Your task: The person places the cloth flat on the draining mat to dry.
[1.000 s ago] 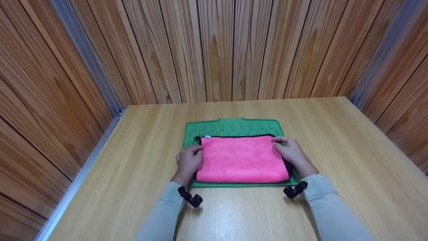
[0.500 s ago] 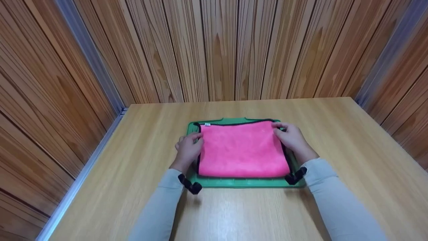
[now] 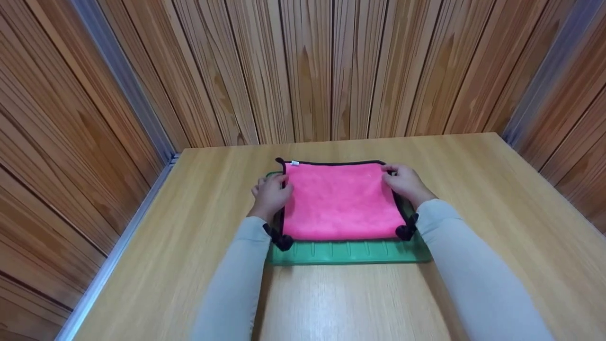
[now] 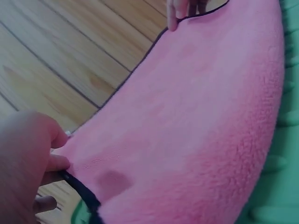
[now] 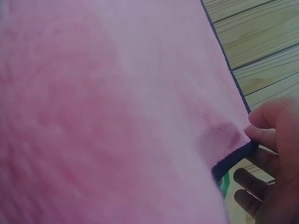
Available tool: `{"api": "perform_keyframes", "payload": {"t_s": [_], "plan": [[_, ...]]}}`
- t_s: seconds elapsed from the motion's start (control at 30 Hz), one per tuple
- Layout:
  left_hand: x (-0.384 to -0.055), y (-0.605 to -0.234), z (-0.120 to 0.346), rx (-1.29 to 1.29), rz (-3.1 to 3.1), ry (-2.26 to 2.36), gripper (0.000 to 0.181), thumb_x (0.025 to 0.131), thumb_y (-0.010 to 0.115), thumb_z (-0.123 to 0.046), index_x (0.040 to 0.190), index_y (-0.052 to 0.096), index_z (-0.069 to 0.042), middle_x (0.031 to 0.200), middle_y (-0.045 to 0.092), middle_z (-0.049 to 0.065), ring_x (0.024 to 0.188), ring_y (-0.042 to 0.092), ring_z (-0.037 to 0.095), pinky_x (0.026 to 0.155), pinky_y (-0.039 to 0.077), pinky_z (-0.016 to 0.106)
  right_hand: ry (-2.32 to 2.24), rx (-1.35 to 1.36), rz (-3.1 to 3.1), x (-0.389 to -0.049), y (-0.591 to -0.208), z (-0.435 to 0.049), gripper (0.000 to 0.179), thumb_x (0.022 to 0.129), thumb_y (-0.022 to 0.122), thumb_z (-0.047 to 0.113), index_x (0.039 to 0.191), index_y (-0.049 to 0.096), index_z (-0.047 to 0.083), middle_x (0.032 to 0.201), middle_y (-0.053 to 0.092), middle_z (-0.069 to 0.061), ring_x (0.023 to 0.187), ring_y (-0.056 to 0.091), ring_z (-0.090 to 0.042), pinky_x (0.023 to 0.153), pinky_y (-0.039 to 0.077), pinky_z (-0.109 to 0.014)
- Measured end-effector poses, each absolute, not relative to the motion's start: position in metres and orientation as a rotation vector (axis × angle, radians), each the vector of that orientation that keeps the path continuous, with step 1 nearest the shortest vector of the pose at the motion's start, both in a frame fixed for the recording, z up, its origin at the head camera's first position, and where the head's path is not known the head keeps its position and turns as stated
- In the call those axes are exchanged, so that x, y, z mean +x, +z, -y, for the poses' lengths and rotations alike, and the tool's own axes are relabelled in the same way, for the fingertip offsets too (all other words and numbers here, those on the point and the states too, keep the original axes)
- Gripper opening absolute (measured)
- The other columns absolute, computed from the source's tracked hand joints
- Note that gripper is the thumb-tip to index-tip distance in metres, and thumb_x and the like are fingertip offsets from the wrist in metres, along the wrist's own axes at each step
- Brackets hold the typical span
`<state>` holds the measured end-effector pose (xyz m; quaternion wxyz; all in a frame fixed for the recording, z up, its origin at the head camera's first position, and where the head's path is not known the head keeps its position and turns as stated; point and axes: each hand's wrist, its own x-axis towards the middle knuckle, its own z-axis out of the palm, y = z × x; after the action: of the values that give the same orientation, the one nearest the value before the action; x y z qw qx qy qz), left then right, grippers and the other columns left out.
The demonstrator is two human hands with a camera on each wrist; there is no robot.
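A pink fleecy cloth (image 3: pixel 341 201) with a dark edging and a small white tag hangs folded over the green ribbed mat (image 3: pixel 350 252). On its left side my left hand (image 3: pixel 271 193) pinches the edge between thumb and fingers. My right hand (image 3: pixel 408 182) pinches the far right corner. In the left wrist view the cloth (image 4: pixel 187 107) bows between both hands, its rounded fold above the mat. The right wrist view has my right hand (image 5: pixel 275 158) gripping the dark-edged corner. Most of the mat is hidden under the cloth.
The light wooden table (image 3: pixel 213 184) lies around the mat. Wood-panelled walls (image 3: pixel 307 71) stand behind and at both sides, with metal strips (image 3: pixel 137 85) at the corners. A black wrist-camera mount (image 3: pixel 284 241) hangs near the cloth's lower left corner.
Both hands have moved away from the person, raising the cloth and carrying it toward the mat's far side. More of the mat's near part now shows; its far edge is covered.
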<state>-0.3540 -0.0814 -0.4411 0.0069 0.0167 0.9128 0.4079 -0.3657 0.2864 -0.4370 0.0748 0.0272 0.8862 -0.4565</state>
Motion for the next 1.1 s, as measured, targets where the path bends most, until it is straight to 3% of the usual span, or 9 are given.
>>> {"api": "perform_keyframes", "payload": {"t_s": [0.1, 0.3, 0.47, 0.7, 0.93, 1.1], "plan": [[-0.357, -0.444, 0.079, 0.044, -2.852, 1.216, 0.054, 0.116, 0.055, -0.032, 0.163, 0.059, -0.007, 0.175, 0.054, 0.012, 0.162, 0.036, 0.04, 0.135, 0.013, 0.06, -1.238, 0.047, -2.714, -0.37, -0.441, -0.284, 0.061, 0.114, 0.05, 0.024, 0.171, 0.044, 0.001, 0.183, 0.031, -0.03, 0.175, 0.023, -0.046, 0.143, 0.023, -0.06], [-0.357, -0.448, 0.077, 0.009, -2.81, 1.125, 0.052, 0.115, 0.052, -0.032, 0.157, 0.064, -0.004, 0.17, 0.058, 0.015, 0.152, 0.04, 0.04, 0.128, 0.025, 0.058, -0.847, -0.035, -2.831, -0.372, -0.447, -0.278, 0.072, 0.111, 0.054, 0.034, 0.174, 0.039, 0.004, 0.182, 0.026, -0.033, 0.168, 0.021, -0.058, 0.138, 0.018, -0.073], [-0.36, -0.447, 0.077, -0.02, -2.767, 1.08, 0.051, 0.113, 0.051, -0.033, 0.153, 0.067, -0.005, 0.162, 0.061, 0.016, 0.141, 0.039, 0.04, 0.122, 0.03, 0.057, -0.76, -0.067, -2.828, -0.371, -0.445, -0.273, 0.076, 0.11, 0.056, 0.038, 0.175, 0.036, 0.004, 0.183, 0.02, -0.033, 0.167, 0.017, -0.058, 0.137, 0.013, -0.074], [-0.364, -0.447, 0.077, 0.031, -2.847, 1.046, 0.055, 0.115, 0.051, -0.033, 0.161, 0.061, -0.005, 0.171, 0.057, 0.015, 0.156, 0.038, 0.042, 0.132, 0.021, 0.06, -0.716, -0.086, -2.894, -0.372, -0.442, -0.267, 0.08, 0.11, 0.054, 0.037, 0.174, 0.032, -0.004, 0.18, 0.025, -0.037, 0.165, 0.021, -0.061, 0.137, 0.017, -0.073], [-0.364, -0.455, 0.075, 0.009, -2.824, 1.073, 0.058, 0.115, 0.049, -0.034, 0.165, 0.056, -0.005, 0.177, 0.049, 0.016, 0.156, 0.036, 0.045, 0.131, 0.023, 0.061, -0.72, -0.054, -2.839, -0.373, -0.446, -0.264, 0.08, 0.114, 0.051, 0.042, 0.177, 0.027, -0.001, 0.184, 0.013, -0.036, 0.17, 0.008, -0.061, 0.139, 0.009, -0.075], [-0.36, -0.46, 0.076, 0.018, -2.816, 1.085, 0.061, 0.116, 0.048, -0.033, 0.168, 0.051, -0.003, 0.178, 0.048, 0.018, 0.159, 0.036, 0.044, 0.133, 0.02, 0.063, -0.736, -0.075, -2.829, -0.372, -0.448, -0.264, 0.08, 0.114, 0.052, 0.043, 0.178, 0.026, 0.002, 0.184, 0.015, -0.036, 0.171, 0.008, -0.061, 0.139, 0.01, -0.075]]}}
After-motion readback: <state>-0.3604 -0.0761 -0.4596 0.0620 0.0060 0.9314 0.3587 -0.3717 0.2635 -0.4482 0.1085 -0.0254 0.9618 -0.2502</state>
